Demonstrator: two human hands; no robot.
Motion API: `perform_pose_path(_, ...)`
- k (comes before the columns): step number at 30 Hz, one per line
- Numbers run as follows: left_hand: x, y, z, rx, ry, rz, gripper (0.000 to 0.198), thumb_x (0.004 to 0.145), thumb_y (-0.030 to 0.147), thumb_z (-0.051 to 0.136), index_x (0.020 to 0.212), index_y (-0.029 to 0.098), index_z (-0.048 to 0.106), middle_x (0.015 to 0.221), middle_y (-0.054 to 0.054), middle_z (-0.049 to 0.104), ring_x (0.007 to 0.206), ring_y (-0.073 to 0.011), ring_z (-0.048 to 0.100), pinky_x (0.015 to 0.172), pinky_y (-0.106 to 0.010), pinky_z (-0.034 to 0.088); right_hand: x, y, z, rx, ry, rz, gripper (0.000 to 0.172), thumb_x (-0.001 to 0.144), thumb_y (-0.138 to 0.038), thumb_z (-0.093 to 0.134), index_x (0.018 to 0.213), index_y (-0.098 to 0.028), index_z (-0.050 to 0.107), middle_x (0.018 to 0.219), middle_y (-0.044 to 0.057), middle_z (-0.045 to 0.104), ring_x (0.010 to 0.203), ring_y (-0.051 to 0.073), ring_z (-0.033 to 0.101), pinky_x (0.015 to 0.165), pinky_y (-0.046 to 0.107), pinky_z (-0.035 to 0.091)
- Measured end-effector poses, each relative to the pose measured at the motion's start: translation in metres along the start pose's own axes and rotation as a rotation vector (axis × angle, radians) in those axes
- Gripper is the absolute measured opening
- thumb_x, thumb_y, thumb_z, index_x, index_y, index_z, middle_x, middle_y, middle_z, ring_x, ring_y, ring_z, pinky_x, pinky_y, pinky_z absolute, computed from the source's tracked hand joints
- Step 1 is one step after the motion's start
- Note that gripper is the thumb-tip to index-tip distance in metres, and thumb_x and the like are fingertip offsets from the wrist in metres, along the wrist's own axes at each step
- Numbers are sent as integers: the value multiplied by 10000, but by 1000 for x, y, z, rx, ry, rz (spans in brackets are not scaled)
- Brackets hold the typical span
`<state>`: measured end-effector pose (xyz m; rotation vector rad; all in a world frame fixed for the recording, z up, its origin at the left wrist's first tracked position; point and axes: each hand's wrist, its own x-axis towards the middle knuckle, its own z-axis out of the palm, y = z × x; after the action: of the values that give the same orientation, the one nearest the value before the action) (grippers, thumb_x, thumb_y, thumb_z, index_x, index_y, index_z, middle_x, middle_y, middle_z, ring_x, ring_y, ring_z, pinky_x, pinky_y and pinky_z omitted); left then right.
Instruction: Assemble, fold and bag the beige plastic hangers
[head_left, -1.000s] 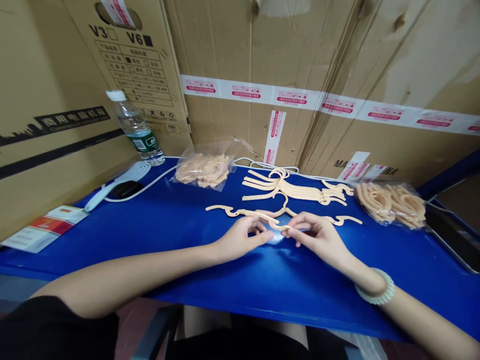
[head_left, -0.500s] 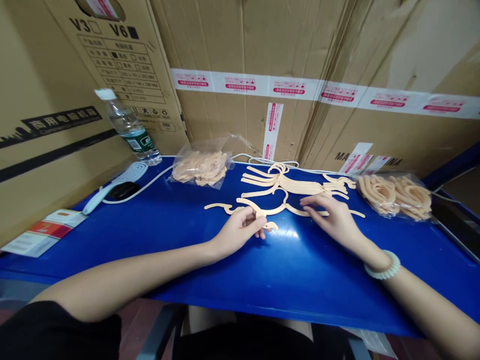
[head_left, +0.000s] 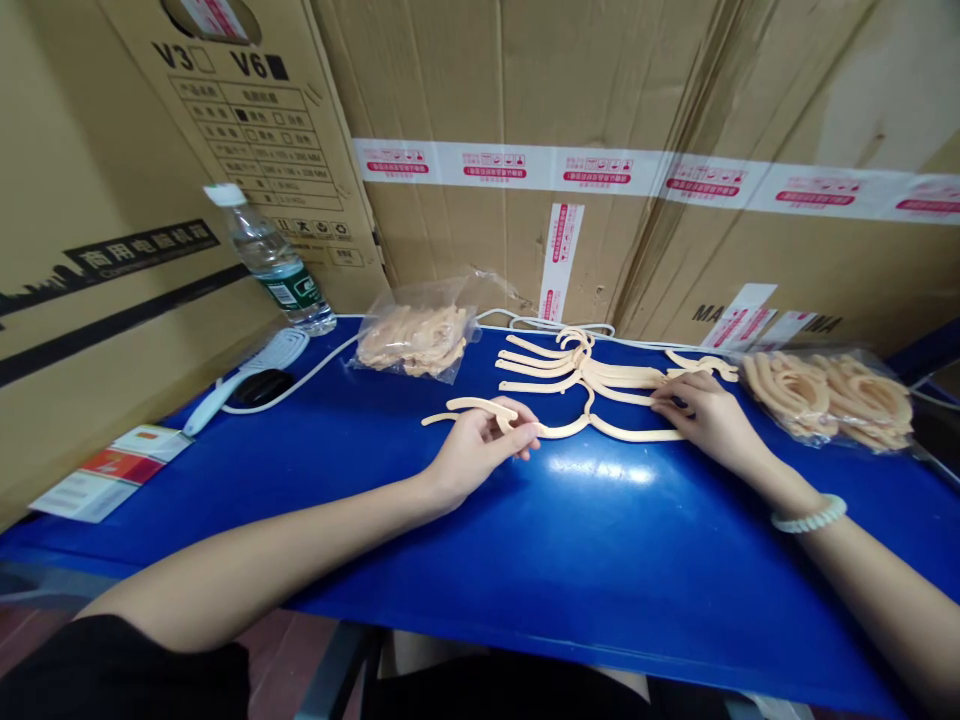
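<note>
- From my remote view, a thin beige hanger (head_left: 600, 432) lies flat on the blue table (head_left: 525, 560), stretched between the two hands.
- My left hand (head_left: 480, 448) is pinched shut on the hanger's left arm, thumb against fingertips.
- My right hand (head_left: 711, 418) has its fingers bent, tips resting on the hanger's right end, where it meets the pile of hangers (head_left: 577, 368) just behind. I cannot tell whether it grips anything.
- A clear bag (head_left: 414, 340) of beige parts sits far left of the pile. A second clear bag (head_left: 832, 398), holding curved beige pieces, lies just right of my right hand.
- A water bottle (head_left: 271, 262) with a green label stands at the back left.
- The cardboard box (head_left: 247, 120) behind it reads "V3" and "V6". The red print on the white tape (head_left: 600, 170) is too small to read.
</note>
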<state>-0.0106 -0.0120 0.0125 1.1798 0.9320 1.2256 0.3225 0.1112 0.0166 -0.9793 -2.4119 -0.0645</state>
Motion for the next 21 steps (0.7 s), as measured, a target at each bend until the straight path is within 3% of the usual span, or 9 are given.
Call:
perform_pose_path(5,9,7,-10,-106,133,69,240,746,305,841,815,137,684,801,-8,674,685,-87,585,675,-221,465,-4,-7,-10,77,32,79,161,927,-377,608,909,-224,651,906,88,717,830,262,680,756,409,543)
perform_pose_path(12,22,19,-20,-337,244,-2,339,619,256,926,793,140,659,730,24,631,685,-76,567,702,-201,477,-8,-15,-31,192,112,138,184,913,-375,669,986,-206,666,943,86,716,798,222,679,695,338,550)
perform_pose_path(16,25,19,-24,-393,235,-14,281,691,211,890,808,144,643,859,4,659,789,-96,610,763,-228,516,-6,-21,-39,222,91,56,134,918,-318,676,1010,-224,698,986,81,707,883,230,662,708,328,537)
perform_pose_path(19,24,18,-23,-451,160,-69,274,735,215,867,798,149,608,1050,-37,689,886,-145,667,857,-309,550,-5,-25,-40,260,87,28,87,920,-282,675,988,-231,686,957,64,691,890,225,648,737,336,527)
perform_pose_path(21,22,18,-21,-478,111,-112,277,751,216,858,797,153,592,1044,-44,697,873,-165,692,846,-317,558,-5,-27,-39,268,93,19,64,922,-268,671,974,-232,678,947,59,683,894,224,641,744,340,518)
